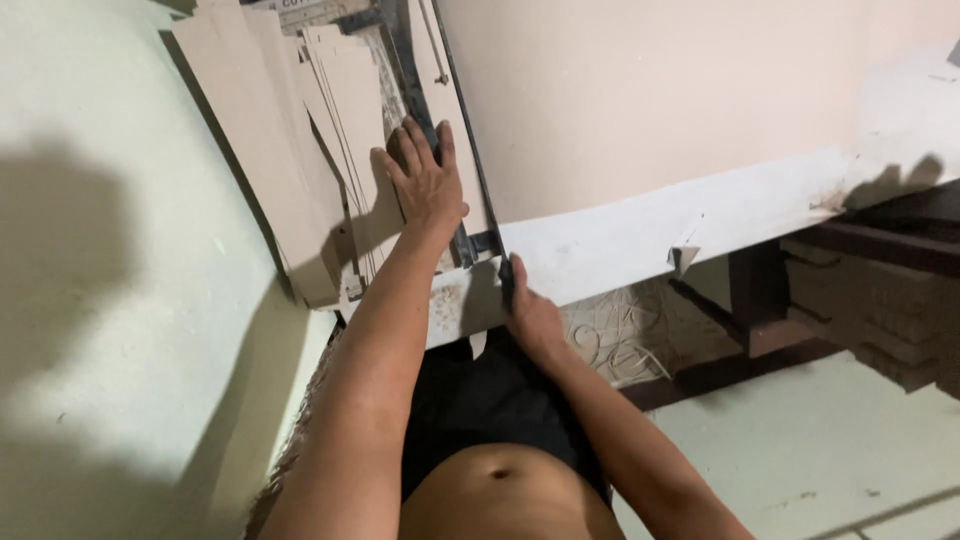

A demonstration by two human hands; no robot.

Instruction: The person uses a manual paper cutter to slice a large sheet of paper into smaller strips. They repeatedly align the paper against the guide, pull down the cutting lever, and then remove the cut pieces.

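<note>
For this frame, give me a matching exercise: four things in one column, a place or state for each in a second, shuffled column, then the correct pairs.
Column one:
1. left hand
2. right hand
3. stack of cardboard strips
4. rubber bands

Column two:
A. gripping the dark handle at the table's front edge
B. lying in a loose heap under the table
C. pressed flat, fingers spread, on the card beside the cutter's long blade arm
D. piled at the far left of the table, beside the pale wall

Pairs: 1-C, 2-A, 3-D, 4-B
</note>
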